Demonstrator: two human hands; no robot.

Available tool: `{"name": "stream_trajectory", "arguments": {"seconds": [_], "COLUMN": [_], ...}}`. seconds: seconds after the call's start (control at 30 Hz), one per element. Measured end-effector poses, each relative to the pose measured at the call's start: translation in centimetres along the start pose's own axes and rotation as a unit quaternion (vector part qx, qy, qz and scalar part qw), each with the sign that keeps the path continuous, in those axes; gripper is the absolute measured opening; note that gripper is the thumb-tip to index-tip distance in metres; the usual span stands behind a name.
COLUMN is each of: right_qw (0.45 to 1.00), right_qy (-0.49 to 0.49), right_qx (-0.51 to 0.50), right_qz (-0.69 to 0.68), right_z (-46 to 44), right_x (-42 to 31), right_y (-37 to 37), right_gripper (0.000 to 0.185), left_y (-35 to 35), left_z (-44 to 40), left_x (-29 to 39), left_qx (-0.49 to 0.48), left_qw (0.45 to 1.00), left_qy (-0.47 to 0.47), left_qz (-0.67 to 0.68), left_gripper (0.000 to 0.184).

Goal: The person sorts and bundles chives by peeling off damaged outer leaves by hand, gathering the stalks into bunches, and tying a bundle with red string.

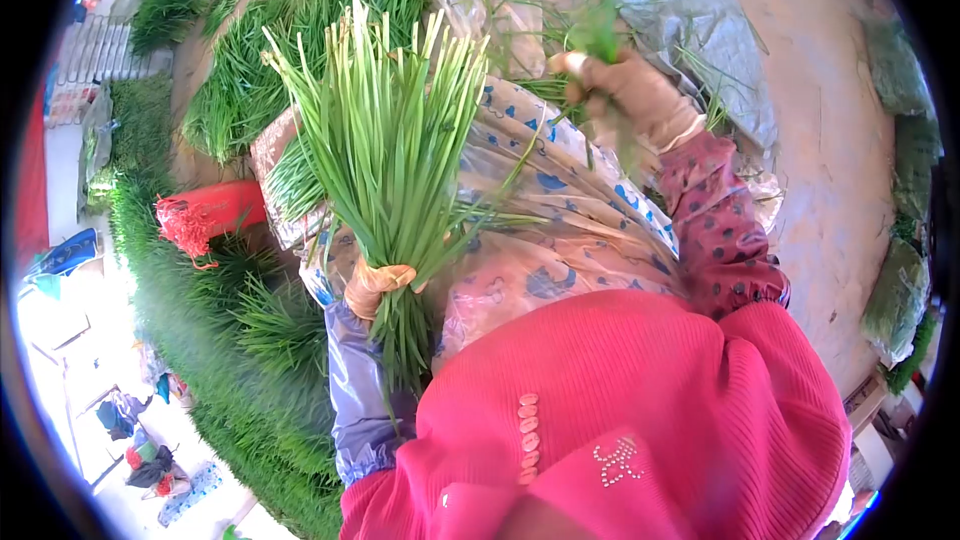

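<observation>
A thick bunch of long green stalks [385, 150] stands upright above the lap, its pale cut ends at the top. Around its lower part my left hand [378, 285], in a tan glove, is closed. At the upper right my right hand [630, 95], also gloved, is closed on some green leaves [597, 30], which are blurred by motion. Loose stalks hang beside that hand over the patterned plastic apron [550, 180] on the lap.
More green stalks [250, 80] lie piled at the upper left. Near them is a red roll of ties [210, 215]. Dense greens [230, 370] fill the left side. Plastic sheets [690, 20] lie on the floor, and wrapped bundles [897, 300] line the right edge.
</observation>
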State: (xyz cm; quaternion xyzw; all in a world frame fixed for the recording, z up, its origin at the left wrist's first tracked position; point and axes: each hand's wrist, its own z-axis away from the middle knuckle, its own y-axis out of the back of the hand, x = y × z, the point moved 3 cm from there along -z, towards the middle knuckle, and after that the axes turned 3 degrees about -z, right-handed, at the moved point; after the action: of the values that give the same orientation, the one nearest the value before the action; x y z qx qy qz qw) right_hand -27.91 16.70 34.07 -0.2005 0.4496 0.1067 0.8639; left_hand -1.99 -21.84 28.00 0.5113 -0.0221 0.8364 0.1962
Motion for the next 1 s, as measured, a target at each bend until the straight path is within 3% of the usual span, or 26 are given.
{"name": "stream_trajectory", "arguments": {"seconds": [0.07,0.13,0.27,0.3,0.33,0.4,0.43,0.5,0.53,0.6,0.63,0.7,0.77,0.87,0.93,1.0], "right_qw": [0.998,0.982,0.986,0.99,0.994,0.961,0.961,0.913,0.912,0.933,0.942,0.939,0.922,0.891,0.937,0.955], "right_qy": [-0.017,-0.015,0.023,0.029,0.035,0.047,0.049,0.088,0.091,0.159,0.142,0.158,0.222,0.244,0.21,0.203], "right_qx": [-0.049,-0.142,-0.165,-0.131,-0.095,0.002,0.003,0.163,0.165,0.246,0.261,0.289,0.311,0.366,0.278,0.164], "right_qz": [0.043,0.124,0.025,0.033,0.04,0.272,0.273,0.364,0.364,0.209,0.159,0.098,-0.062,-0.107,0.036,0.141], "right_z": [0.9,0.5,-0.4,-0.7,-1.0,-1.8,-1.9,-1.9,-2.1,-1.6,-0.7,0.4,0.8,1.0,1.2,2.8], "right_x": [-0.7,-1.1,-0.7,-0.3,-0.1,-0.1,-0.1,-0.7,-0.5,-1.4,-2.2,-4.7,-6.1,-7.9,-8.1,-7.7], "right_y": [-4.1,-6.8,-6.8,-5.9,-4.9,-2.3,-1.1,2.0,2.7,3.5,2.8,2.8,4.5,6.9,5.9,0.3], "right_gripper": [0.023,0.022,0.022,0.022,0.022,0.022,0.022,0.023,0.023,0.021,0.02,0.019,0.017,0.017,0.022,0.03], "left_y": [-0.3,-1.9,-1.9,-1.3,-1.1,-1.5,-1.1,-0.3,0.0,0.1,0.3,0.6,0.9,1.1,0.8,0.3], "left_z": [0.1,0.0,0.6,-0.1,0.2,0.5,0.4,0.0,0.0,-0.7,-1.2,-1.9,-2.4,-3.3,-3.7,-3.8], "left_x": [1.6,7.3,6.4,7.4,7.2,9.4,8.7,6.6,5.8,8.4,9.8,10.9,9.6,7.6,7.0,7.1], "left_qx": [0.012,0.035,0.142,0.171,0.159,0.161,0.176,0.204,0.217,0.229,0.176,0.115,0.095,0.072,0.065,0.107], "left_qw": [0.999,0.995,0.981,0.95,0.976,0.982,0.984,0.974,0.963,0.947,0.98,0.993,0.995,0.997,0.998,0.994], "left_qy": [-0.006,-0.066,-0.05,-0.199,-0.104,0.095,0.036,-0.083,-0.142,-0.203,-0.084,0.035,0.027,0.013,0.008,-0.022], "left_qz": [-0.046,0.071,0.123,-0.167,-0.102,0.036,0.01,-0.043,-0.068,-0.094,-0.051,-0.012,-0.019,-0.025,-0.022,-0.023], "left_gripper": [0.057,0.058,0.058,0.06,0.06,0.061,0.061,0.063,0.063,0.064,0.068,0.071,0.076,0.084,0.087,0.08]}}
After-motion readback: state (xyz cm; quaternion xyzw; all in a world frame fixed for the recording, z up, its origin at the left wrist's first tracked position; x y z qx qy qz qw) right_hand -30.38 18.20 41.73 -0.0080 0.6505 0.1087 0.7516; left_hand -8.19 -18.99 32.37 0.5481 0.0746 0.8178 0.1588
